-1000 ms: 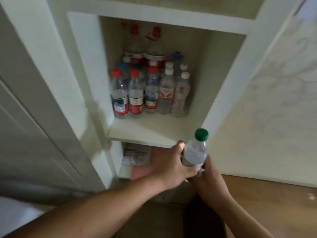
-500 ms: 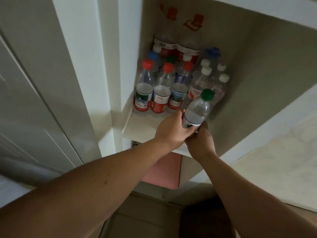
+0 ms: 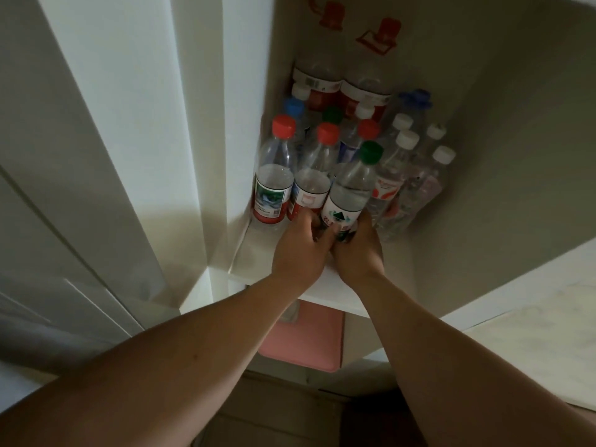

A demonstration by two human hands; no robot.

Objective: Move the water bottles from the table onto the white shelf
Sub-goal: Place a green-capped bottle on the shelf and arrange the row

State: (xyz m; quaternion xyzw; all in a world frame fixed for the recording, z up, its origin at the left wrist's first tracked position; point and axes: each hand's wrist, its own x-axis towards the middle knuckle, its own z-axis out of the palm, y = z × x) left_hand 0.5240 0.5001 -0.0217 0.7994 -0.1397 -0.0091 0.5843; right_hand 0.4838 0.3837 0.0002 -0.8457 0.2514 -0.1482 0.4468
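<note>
A clear water bottle with a green cap (image 3: 351,185) stands tilted in the front row of the white shelf (image 3: 258,250). My left hand (image 3: 300,250) and my right hand (image 3: 359,253) both grip its base, one on each side. Left of it stand two red-capped bottles (image 3: 274,185), and white-capped bottles (image 3: 392,182) stand to its right. More bottles fill the rows behind, with two large red-labelled ones (image 3: 342,88) at the back. The bottom of the held bottle is hidden by my fingers.
The shelf compartment has a white left wall (image 3: 245,91) and a beige right wall (image 3: 500,140). A pink item (image 3: 306,340) lies in the compartment below. A pale door panel (image 3: 64,188) is at the left.
Both hands have carried the green-capped bottle from below the shelf edge up and forward into the compartment, among the front row of bottles. The camera has moved closer.
</note>
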